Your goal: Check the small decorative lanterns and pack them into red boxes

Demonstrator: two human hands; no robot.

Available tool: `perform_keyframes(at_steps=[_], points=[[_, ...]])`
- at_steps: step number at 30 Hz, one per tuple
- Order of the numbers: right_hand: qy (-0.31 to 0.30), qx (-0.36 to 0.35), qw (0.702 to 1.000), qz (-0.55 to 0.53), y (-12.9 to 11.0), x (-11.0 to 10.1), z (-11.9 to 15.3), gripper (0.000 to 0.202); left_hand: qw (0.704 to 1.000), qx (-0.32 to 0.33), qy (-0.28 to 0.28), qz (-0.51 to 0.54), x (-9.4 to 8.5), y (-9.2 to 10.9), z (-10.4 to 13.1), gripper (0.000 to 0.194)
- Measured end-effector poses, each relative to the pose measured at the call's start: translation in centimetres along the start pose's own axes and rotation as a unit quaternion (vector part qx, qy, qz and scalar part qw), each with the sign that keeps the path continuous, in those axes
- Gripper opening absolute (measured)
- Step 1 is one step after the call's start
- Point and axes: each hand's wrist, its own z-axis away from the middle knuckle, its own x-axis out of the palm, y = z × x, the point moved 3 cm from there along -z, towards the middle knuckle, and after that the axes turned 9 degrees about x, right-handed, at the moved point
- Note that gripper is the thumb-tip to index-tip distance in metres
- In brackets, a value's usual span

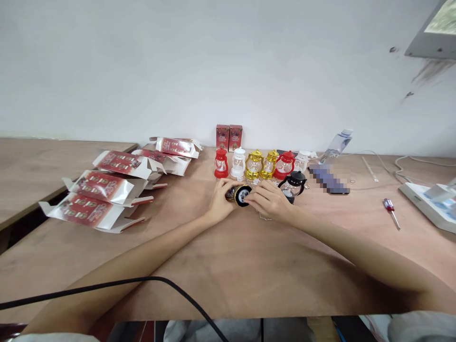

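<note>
My left hand (221,202) is wrapped round a small dark lantern with gold trim (231,193), tipped so its round black base faces me. A pale disc with dark spots shows in that base. My right hand (270,202) has its fingertips pinched together at the base; whatever is between them is too small to make out. Just beyond my right hand stands a black lantern (292,186). Behind both hands a row of small lanterns stands upright: a red one (221,164), a white one (238,163), two gold ones (254,164), another red (284,165) and another white.
Opened red-and-white cartons (103,187) pile up on the left. Two small red boxes (229,137) stand by the wall. Toward the right are a tilted bottle (336,146), a blurred phone (329,179), a screwdriver (391,211) and a power strip (425,202). A black cable (153,279) crosses the foreground.
</note>
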Motion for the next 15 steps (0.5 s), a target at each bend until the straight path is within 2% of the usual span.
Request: perform_keyframes(at_steps=[3,9,15], points=[[0.004,0.011,1.000,-0.010,0.03,-0.13,-0.15,0.016,1.000,0.001,-0.002,-0.001,0.00,0.01,-0.02,0.041],[-0.024,-0.013,0.999,0.034,-0.04,0.24,0.03,0.017,1.000,-0.001,0.003,0.005,0.05,-0.03,0.00,0.039],[0.009,-0.029,0.997,0.066,-0.01,0.19,0.30,0.011,1.000,0.003,0.002,0.009,0.06,0.04,-0.03,0.039]])
